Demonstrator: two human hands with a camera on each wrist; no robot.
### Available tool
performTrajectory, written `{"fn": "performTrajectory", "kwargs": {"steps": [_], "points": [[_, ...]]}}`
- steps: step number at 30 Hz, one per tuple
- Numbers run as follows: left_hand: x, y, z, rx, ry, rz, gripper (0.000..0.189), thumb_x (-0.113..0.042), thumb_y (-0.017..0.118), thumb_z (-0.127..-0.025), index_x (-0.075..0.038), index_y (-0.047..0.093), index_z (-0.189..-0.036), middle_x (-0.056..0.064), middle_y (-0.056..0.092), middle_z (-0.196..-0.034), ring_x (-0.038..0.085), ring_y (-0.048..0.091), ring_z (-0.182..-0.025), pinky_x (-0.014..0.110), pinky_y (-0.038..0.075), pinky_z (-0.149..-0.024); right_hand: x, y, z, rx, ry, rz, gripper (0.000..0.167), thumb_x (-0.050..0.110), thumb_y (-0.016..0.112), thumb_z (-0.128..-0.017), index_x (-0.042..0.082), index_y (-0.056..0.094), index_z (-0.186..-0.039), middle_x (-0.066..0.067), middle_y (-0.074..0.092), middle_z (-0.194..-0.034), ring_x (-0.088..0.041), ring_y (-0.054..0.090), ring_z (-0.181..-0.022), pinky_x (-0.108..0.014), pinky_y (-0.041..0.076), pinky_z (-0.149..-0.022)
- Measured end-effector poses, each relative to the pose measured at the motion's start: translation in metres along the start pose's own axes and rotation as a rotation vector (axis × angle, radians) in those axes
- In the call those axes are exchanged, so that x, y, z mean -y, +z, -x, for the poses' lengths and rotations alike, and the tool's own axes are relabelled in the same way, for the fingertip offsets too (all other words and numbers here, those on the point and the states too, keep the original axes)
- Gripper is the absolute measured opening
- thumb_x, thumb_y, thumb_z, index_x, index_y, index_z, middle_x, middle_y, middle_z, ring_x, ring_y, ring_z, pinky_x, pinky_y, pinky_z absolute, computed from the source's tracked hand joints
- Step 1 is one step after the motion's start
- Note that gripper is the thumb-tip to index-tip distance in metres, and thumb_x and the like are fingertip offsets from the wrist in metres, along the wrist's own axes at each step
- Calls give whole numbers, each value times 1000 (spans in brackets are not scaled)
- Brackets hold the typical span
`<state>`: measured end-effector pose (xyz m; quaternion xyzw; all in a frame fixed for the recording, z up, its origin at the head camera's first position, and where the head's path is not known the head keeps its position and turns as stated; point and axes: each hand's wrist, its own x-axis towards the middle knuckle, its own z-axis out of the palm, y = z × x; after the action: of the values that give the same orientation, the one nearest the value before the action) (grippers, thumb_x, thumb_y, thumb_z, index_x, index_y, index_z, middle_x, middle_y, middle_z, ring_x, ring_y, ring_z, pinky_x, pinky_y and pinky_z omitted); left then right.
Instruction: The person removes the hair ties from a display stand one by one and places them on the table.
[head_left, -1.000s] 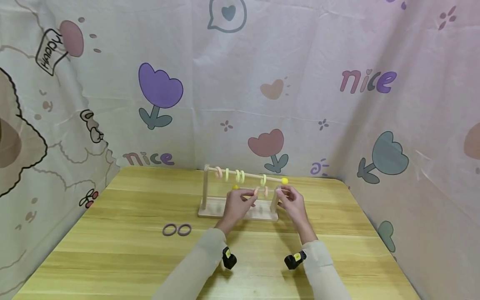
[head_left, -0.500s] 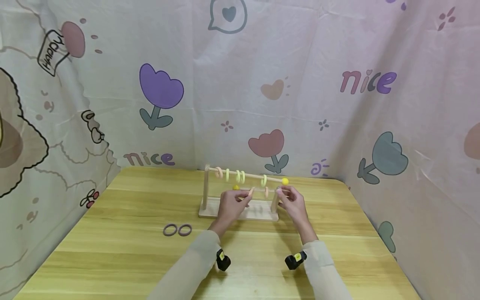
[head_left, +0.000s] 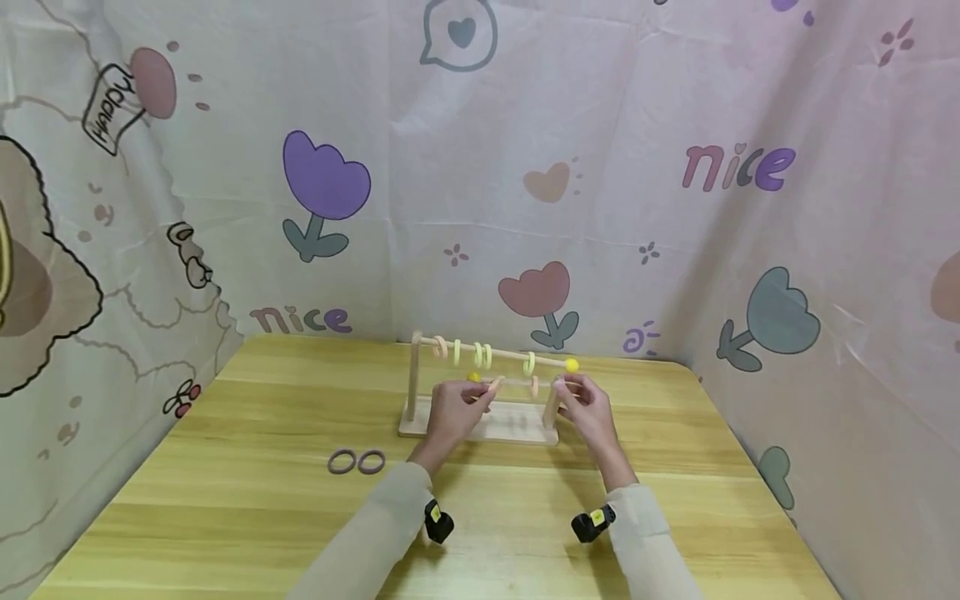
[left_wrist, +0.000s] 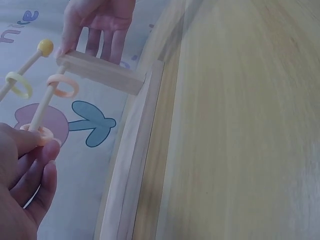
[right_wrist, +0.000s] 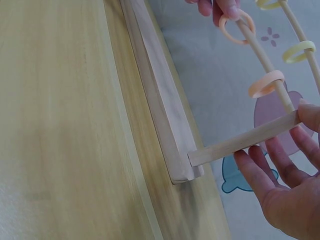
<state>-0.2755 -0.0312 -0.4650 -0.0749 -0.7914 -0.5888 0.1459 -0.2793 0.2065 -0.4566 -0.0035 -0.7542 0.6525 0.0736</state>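
Note:
A small wooden rack holds an upper rod [head_left: 510,354] and a lower rod [left_wrist: 42,109]. My left hand [head_left: 453,411] pinches a peach ring [left_wrist: 47,134] that encircles the lower rod, between thumb and fingertips. A second peach ring [right_wrist: 267,84] hangs on that rod, nearer the right-hand post [right_wrist: 240,145]. My right hand [head_left: 590,406] grips the top of this post, thumb on one side and fingers on the other. On the upper rod hang several pale yellow-green rings [head_left: 530,363] and peach rings [head_left: 440,347] at its left; a yellow ball [head_left: 572,366] caps its right end.
Two purple rings [head_left: 342,451] lie flat on the wooden table [head_left: 225,500], left of the rack's base [head_left: 510,431]. The other post [head_left: 413,379] rises at the rack's left end. A patterned cloth [head_left: 450,167] hangs behind the table.
My left hand has moved left along the lower rod with the pinched peach ring, away from the second one. My right hand has stayed on the post.

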Motion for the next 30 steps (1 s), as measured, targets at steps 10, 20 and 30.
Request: {"fn": "performTrajectory", "kwargs": {"steps": [10, 20, 30], "points": [[-1, -8, -1, -14, 53, -28, 14, -12, 80, -90, -1, 81, -98, 15, 80, -89, 17, 78, -70, 24, 63, -62, -1, -1, -1, 1, -19, 0, 39, 24, 67, -102, 2, 60, -133, -22, 63, -131, -29, 66, -116, -43, 62, -97], [1, -17, -3, -71, 95, -51, 8, -8, 80, -88, -1, 81, -91, 13, 80, -82, 14, 73, -67, 21, 60, -60, 0, -1, -1, 3, -21, 4, 39, 24, 67, -102, 1, 60, -133, -21, 65, -128, -32, 66, -117, -43, 62, -96], [7, -26, -5, -133, 99, -49, 6, -7, 80, -87, -1, 80, -90, 14, 79, -84, 13, 70, -65, 18, 55, -56, -1, -1, -2, 8, -17, -8, 39, 23, 65, -103, 0, 59, -134, -25, 63, -131, -33, 65, -119, -47, 60, -100]]}}
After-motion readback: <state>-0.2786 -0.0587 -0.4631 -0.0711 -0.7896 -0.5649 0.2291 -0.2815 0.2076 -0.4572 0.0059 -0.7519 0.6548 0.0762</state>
